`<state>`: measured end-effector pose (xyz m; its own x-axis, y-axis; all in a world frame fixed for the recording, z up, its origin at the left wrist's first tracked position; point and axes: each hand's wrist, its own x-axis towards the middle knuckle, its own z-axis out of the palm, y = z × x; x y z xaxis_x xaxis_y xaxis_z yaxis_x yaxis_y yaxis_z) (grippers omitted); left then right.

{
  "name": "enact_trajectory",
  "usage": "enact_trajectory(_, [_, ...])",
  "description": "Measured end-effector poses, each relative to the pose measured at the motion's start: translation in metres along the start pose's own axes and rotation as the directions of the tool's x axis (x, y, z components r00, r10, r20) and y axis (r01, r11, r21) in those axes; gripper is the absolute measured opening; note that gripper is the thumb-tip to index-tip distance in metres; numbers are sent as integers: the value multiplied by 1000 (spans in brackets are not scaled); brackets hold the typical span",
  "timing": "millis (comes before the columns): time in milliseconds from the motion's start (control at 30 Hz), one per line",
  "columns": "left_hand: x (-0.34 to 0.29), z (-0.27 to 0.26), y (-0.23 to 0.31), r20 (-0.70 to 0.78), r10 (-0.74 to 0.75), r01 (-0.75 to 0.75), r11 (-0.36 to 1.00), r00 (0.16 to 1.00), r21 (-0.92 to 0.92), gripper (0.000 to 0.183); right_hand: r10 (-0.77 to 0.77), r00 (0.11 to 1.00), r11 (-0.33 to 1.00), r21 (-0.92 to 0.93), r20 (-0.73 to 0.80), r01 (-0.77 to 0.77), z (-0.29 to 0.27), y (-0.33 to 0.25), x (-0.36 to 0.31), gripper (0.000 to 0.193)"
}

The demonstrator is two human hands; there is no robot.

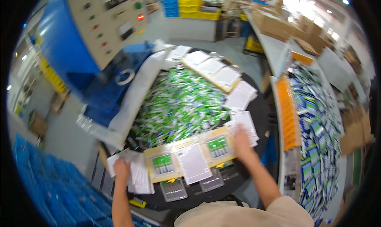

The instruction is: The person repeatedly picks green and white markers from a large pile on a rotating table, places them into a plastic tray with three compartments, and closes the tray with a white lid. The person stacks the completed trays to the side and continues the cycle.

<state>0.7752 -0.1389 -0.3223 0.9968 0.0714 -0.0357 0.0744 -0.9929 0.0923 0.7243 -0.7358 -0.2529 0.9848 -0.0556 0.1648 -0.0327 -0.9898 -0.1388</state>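
My left hand [122,169] is closed on the edge of a white card at a fanned stack of white cards [139,173]. My right hand [242,141], smeared by motion, is over more white cards [245,123] on the right; its fingers cannot be made out. Between my hands lies a cream tray [149,155] with three places. Green and white batteries [163,164] sit in its left place, and more batteries [218,147] in its right one. A white card [193,163] covers the middle. Clear plastic blisters [174,191] stick out at the tray's near edge.
A large heap of green and white batteries [182,100] fills the round black table [260,104]. A second tray with white cards [212,68] lies on its far side. A blue machine [67,40] stands left; a bench with heaped blue-green packs [313,135] stands right. Blue crates [59,187] are lower left.
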Motion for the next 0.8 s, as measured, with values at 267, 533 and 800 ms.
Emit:
enact_trajectory(267, [-11,-28,-9,174,-112,124,990,978,-60,98,-318,922,892,-261,218,370,46,120,17,44])
enact_trajectory(533, [-41,-31,-69,440,128,18,950,889,-313,142,-181,892,974,52,-413,221,-62,32,-25,30])
enact_trajectory(800, [-72,-81,-47,258,21,7,994,966,-108,54,-480,850,866,34,-217,498,0,-48,-84,37])
